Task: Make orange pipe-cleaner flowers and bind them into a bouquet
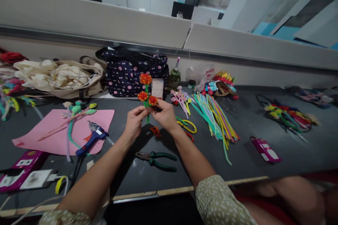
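Above the middle of the dark table I hold a pipe-cleaner flower sprig (143, 96) upright, with orange-red fuzzy blooms on green stems. My left hand (135, 121) is closed, thumb and fingers pinching the stem from the left. From the right, my right hand (165, 114) is closed around the same sprig, just under the lower blooms; its fingertips are partly hidden. A loose orange pipe-cleaner piece (156, 132) lies below my hands. Closer to me rest green-handled pliers (158, 159). Yellow and green bent pipe cleaners (190, 126) lie beside my right wrist.
A blue glue gun (92, 140) and finished stems lie on a pink sheet (52, 123) at left. Bundled pipe cleaners (215, 116) spread to the right. Behind stand a dotted bag (124, 74) and a bottle (174, 76). A purple box (265, 150) sits farther right, near a person's bare limb.
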{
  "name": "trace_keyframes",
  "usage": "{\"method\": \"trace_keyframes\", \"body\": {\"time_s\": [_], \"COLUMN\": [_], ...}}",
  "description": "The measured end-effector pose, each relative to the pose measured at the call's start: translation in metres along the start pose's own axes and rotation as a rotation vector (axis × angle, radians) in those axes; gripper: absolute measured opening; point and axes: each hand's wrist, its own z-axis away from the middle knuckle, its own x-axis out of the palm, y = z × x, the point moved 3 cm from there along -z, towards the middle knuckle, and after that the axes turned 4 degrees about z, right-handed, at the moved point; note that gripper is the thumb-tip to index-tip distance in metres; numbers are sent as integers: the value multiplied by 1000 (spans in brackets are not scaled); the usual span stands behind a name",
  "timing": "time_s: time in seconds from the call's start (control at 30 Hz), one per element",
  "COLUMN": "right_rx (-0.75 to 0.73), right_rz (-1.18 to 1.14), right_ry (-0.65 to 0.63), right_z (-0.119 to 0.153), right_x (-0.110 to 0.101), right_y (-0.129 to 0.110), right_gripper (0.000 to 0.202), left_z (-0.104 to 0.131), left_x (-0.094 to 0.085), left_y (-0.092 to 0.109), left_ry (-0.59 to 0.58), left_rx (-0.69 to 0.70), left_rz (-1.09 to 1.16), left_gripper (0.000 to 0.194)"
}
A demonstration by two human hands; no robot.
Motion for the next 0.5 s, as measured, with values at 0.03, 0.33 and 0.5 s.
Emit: {"method": "trace_keyframes", "body": {"time_s": [0.03, 0.33, 0.5], "right_rx": [-3, 5, 76], "right_rz": [-22, -157, -117], "right_ry": [13, -13, -37], "right_z": [0, -5, -5], "right_x": [0, 3, 0], "right_y": [1, -1, -2], "right_gripper": [13, 15, 20], "left_z": [0, -2, -2], "left_x": [-1, -8, -8], "left_y": [0, 7, 12], "left_ry": [1, -35, -43], "left_rx": [1, 41, 40], "left_rz": [-6, -78, -103], "left_gripper": [21, 13, 15]}}
